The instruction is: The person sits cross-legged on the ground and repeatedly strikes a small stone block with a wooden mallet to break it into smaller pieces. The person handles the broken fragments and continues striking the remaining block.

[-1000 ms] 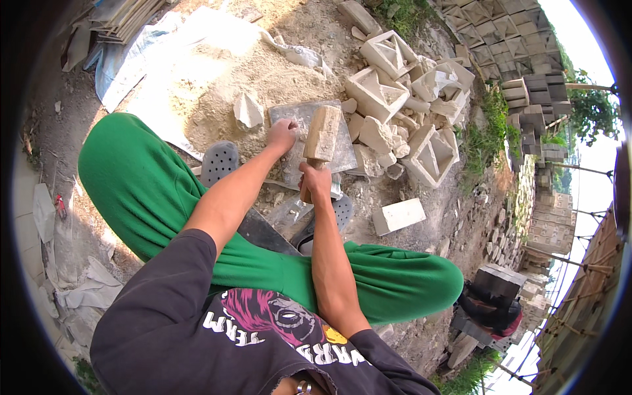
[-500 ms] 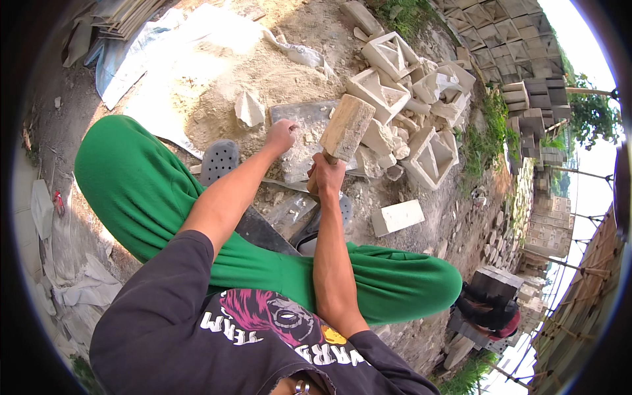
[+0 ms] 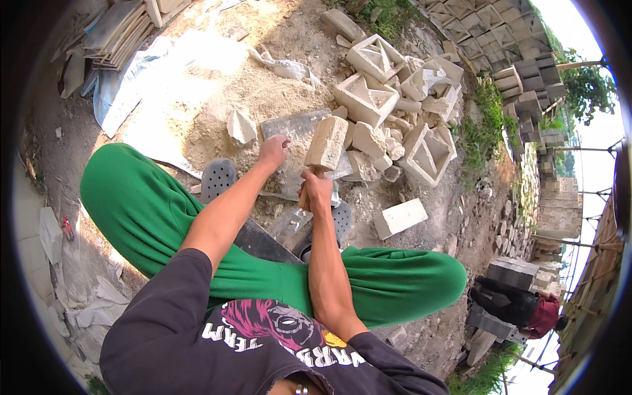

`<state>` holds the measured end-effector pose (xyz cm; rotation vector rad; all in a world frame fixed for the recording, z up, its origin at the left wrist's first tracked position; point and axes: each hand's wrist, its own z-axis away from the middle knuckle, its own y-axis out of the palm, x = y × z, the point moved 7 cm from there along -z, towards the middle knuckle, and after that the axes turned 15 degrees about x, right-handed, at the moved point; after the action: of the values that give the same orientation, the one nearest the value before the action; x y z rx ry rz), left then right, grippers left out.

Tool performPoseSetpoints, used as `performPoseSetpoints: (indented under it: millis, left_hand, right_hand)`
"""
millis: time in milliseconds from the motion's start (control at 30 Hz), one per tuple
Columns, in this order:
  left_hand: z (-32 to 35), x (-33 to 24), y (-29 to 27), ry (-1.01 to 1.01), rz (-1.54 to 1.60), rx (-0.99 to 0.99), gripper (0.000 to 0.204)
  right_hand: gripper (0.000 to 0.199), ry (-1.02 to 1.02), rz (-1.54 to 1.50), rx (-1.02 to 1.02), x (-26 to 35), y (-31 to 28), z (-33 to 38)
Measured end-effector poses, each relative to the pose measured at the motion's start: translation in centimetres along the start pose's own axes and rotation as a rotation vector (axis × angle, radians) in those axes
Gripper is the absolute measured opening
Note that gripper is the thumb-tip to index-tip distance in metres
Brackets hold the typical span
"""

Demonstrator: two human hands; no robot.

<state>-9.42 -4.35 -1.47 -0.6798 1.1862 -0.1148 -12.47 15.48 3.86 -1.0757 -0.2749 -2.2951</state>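
My right hand (image 3: pixel 317 190) is wrapped round the handle of a wooden mallet (image 3: pixel 327 144), whose blocky, pale head hangs over a dark flat slab (image 3: pixel 297 127) dusted with crumbs. To its left, my left hand (image 3: pixel 272 152) is closed above the slab's near left part. Whatever its fingers may hold is hidden. A jagged pale lump (image 3: pixel 241 128) lies just beyond and left of that hand. Right of the mallet, broken pale chunks (image 3: pixel 369 140) are heaped against hollow square blocks (image 3: pixel 366 99) with diagonal ribs.
A pale rectangular block (image 3: pixel 400 218) lies at right, beyond my green-trousered knee. Sandy powder (image 3: pixel 197 122) spreads at left beside a pale sheet (image 3: pixel 122 105). Flat boards (image 3: pixel 115 36) are stacked far left. Another person (image 3: pixel 520 308) is at far right by grey blocks.
The mallet head has dropped lower and moved a little left, with my right hand still round its handle. My left hand stays closed. The other person's posture has changed, and the whole view has shifted slightly.
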Motion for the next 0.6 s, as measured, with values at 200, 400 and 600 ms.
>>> performPoseSetpoints:
  millis: [200, 400, 600]
  left_hand:
    - [0.3, -0.7, -0.2, -0.001, 0.014, -0.018, 0.023]
    - [-0.3, -1.0, -0.3, 0.028, -0.021, -0.086, 0.027]
    - [-1.3, -0.5, -0.1, -0.026, -0.284, 0.026, 0.031]
  right_hand:
    - [0.025, -0.027, 0.073, -0.015, 0.9, -0.2, -0.4]
    - [0.03, 0.155, 0.252, 0.076, -3.6, 0.1, -2.0]
    - [0.024, 0.13, -0.111, 0.012, -2.6, -0.9, -0.8]
